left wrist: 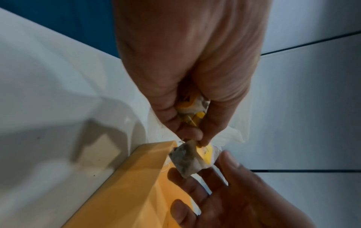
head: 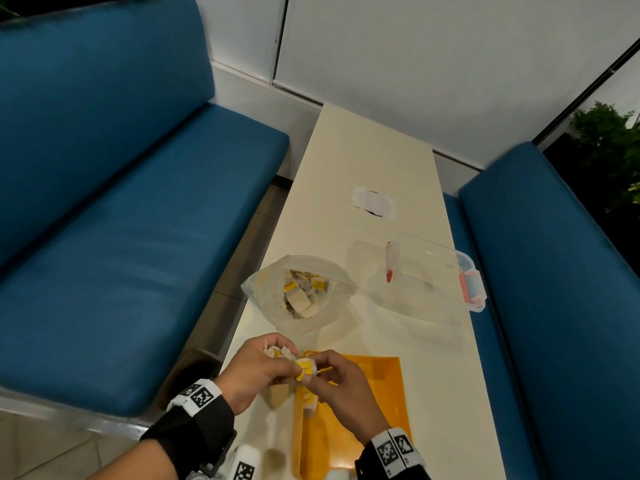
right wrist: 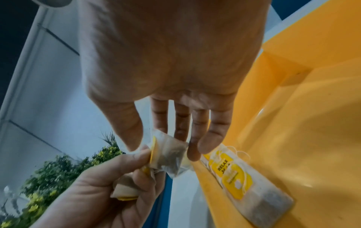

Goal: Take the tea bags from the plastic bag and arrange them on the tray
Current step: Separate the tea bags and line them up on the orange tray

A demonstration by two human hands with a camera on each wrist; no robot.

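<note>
Our left hand [head: 254, 370] is clutching a bunch of small paper tea bags with yellow tags [right wrist: 125, 189] above the yellow plastic tray's [head: 384, 382] edge; our right hand [head: 341, 389] is pinching one [right wrist: 171, 155] free. Tangled strings could be dragging extras onto the cream table [head: 374, 161].

Table [head: 363, 161] — bag [head: 299, 292], tray [head: 381, 386], box [head: 436, 271]

Tray [head: 381, 382] near end cut off by head-view edge. Tea bags [left wrist: 192, 106] bunched in left hand [head: 254, 372]: count indeterminate. Tag print [right wrist: 222, 167] partly legible only.
</note>
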